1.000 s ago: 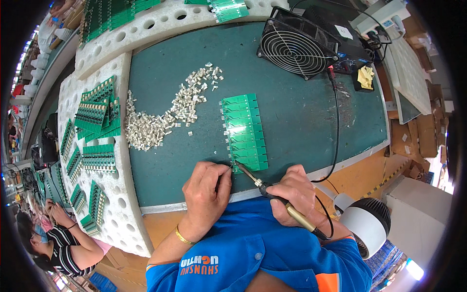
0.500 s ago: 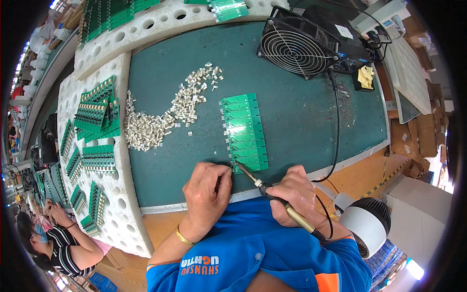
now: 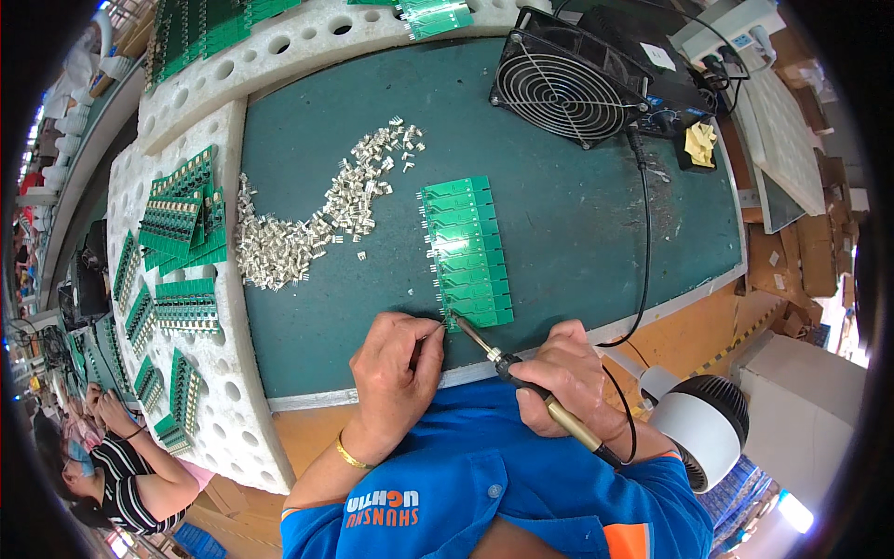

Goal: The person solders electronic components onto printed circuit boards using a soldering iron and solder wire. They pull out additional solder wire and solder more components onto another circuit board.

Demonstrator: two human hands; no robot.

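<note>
A green circuit board panel [image 3: 468,252] lies on the dark green bench mat, small metal-pinned connectors along its left edge. My right hand [image 3: 564,377] is closed around the handle of a soldering iron [image 3: 527,374], whose tip reaches the near left corner of the panel. Beside that corner, my left hand [image 3: 399,365] pinches a thin strand that looks like solder wire; its end is close to the iron's tip, and the fingers mostly hide the rest. To the panel's left spreads a loose pile of small whitish connectors [image 3: 279,247].
White foam trays [image 3: 235,410] at the left and back hold several finished-looking boards [image 3: 186,306]. At the back right stand a black fan [image 3: 563,88] and a yellow sponge [image 3: 699,144]. The iron's cord [image 3: 646,242] crosses the right side. Another person [image 3: 130,466] sits at far left.
The view has shifted very slightly. Both hands, the soldering iron and the panel keep nearly the same places, with the iron's tip still at the near left corner.
</note>
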